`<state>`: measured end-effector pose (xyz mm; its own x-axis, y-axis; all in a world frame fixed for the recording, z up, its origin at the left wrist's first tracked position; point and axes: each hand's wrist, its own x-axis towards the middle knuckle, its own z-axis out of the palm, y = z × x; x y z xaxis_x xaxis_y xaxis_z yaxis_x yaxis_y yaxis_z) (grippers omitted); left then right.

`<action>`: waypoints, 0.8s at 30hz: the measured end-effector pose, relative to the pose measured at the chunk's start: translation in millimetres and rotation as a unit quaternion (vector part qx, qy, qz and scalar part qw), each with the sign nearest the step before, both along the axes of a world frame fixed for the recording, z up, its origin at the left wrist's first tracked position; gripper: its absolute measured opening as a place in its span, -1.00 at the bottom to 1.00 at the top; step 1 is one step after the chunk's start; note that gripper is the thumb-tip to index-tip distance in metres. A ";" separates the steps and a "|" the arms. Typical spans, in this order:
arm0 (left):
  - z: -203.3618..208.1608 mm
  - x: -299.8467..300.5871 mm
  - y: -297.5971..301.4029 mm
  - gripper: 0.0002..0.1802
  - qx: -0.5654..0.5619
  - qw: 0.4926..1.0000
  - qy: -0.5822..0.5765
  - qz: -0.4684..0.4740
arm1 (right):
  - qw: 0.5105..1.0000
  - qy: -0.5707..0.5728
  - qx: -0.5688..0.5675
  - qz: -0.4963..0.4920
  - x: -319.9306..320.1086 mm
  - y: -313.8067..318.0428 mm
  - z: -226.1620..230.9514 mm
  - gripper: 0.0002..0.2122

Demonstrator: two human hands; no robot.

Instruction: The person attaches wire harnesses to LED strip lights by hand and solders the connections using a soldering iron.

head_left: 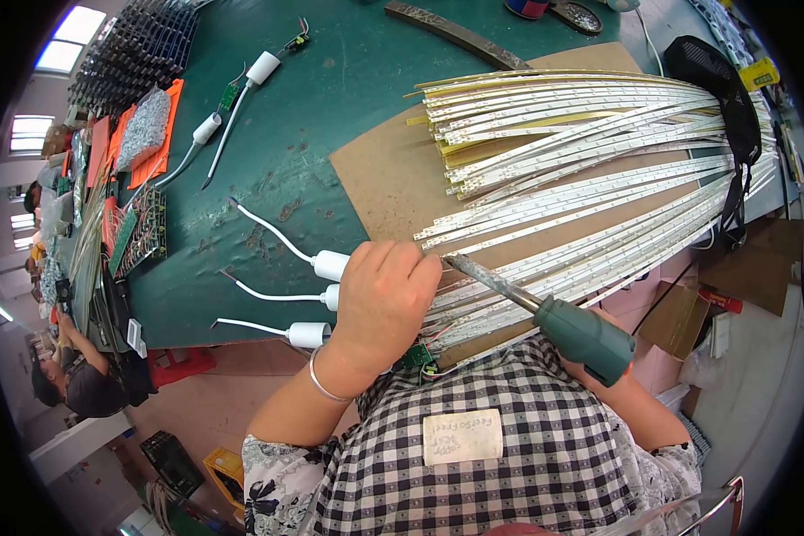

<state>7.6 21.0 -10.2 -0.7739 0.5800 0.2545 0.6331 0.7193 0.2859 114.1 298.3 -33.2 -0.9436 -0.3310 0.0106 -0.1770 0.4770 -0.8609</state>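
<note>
My left hand (389, 295) is closed, thumb and fingers pinched together beside the ends of long white LED strips (581, 98). Whatever lies between those fingertips is too small to make out. A green-handled soldering iron (581, 338) is gripped in my right hand (584, 373), which is mostly hidden behind the handle. The iron's metal tip reaches my left fingertips. Below my left wrist, a small green circuit board (413, 357) with wires shows at the table's near edge. Three white cylindrical caps with white cables, one of them the nearest cap (308, 335), lie left of that hand.
Brown cardboard (375, 170) lies under the strips on the green table (277, 170). A black strap (741, 134) crosses their right ends. A dark metal bar (456, 36) lies at the back. Stacked black parts (134, 62) and a bag of small pieces (145, 129) stand far left. Another person (89, 375) sits beyond.
</note>
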 end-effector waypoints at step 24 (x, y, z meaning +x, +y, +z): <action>-0.4 -0.6 -0.8 -0.88 -0.015 1.000 0.002 -0.001 | 0.862 -0.176 -0.436 -0.191 -49.3 -45.9 33.2 -0.39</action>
<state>7.0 20.2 -10.6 -0.7710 0.5894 0.2411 0.6365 0.7256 0.2615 64.8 252.4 0.0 -0.9772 -0.0061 -0.2122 0.1958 -0.4124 -0.8897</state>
